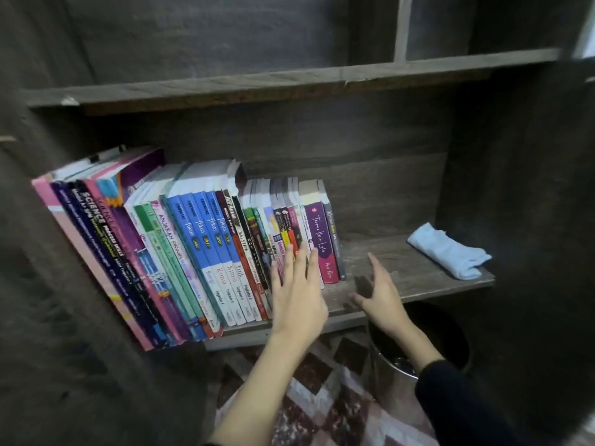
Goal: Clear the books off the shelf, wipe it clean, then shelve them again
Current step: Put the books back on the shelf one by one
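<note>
A row of books (209, 246) stands upright, spines outward, on the dark wooden shelf (402, 275), filling its left part and leaning a little to the left. At the row's right end stands a purple book lettered "Terima Kasih Luka" (322, 243), with a thin grey book (335, 239) touching it as the last in the row. The left hand (296, 284) lies flat against the spines of the slim books just left of that purple one, its fingers straight and together, gripping nothing. The right hand (380, 294) is just right of the row's end, over the bare board, with fingers and thumb spread wide and holding nothing; whether it touches the wood cannot be told. Its arm wears a black sleeve (450, 397). Well to the right of the row, near the shelf's far end, lies a folded light blue cloth (449, 252). Below the row's right end, under the shelf, stands a round metal bin (392, 375) on a checked floor covering (322, 397). Above the row runs an upper shelf board (257, 82).
</note>
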Motion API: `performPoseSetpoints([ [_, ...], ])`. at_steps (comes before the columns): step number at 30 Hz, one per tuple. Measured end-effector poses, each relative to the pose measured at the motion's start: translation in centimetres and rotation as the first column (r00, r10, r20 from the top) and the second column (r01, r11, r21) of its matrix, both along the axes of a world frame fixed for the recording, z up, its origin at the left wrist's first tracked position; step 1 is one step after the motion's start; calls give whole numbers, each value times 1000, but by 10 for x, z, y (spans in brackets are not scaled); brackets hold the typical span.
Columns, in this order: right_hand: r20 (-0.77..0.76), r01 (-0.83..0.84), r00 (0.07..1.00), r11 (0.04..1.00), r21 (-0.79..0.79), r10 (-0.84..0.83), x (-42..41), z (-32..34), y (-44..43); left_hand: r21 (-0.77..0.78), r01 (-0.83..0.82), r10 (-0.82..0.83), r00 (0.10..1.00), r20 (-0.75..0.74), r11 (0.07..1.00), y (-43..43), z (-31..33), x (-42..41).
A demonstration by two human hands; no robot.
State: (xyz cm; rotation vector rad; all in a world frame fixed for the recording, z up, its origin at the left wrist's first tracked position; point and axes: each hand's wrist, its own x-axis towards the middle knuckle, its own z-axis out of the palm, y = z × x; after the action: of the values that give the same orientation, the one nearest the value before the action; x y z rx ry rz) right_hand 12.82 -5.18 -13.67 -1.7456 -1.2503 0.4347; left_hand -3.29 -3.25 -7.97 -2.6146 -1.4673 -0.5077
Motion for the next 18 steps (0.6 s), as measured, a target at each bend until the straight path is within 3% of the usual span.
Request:
performPoseSetpoints([
  [8, 26, 187, 979, 947, 260, -200, 7, 25, -54, 25, 138, -141, 975, 174, 990, -21, 23, 17],
  [18, 77, 356, 911, 868, 345, -404, 64, 32, -145, 36, 344, -340, 898, 279, 938, -76, 25, 94],
])
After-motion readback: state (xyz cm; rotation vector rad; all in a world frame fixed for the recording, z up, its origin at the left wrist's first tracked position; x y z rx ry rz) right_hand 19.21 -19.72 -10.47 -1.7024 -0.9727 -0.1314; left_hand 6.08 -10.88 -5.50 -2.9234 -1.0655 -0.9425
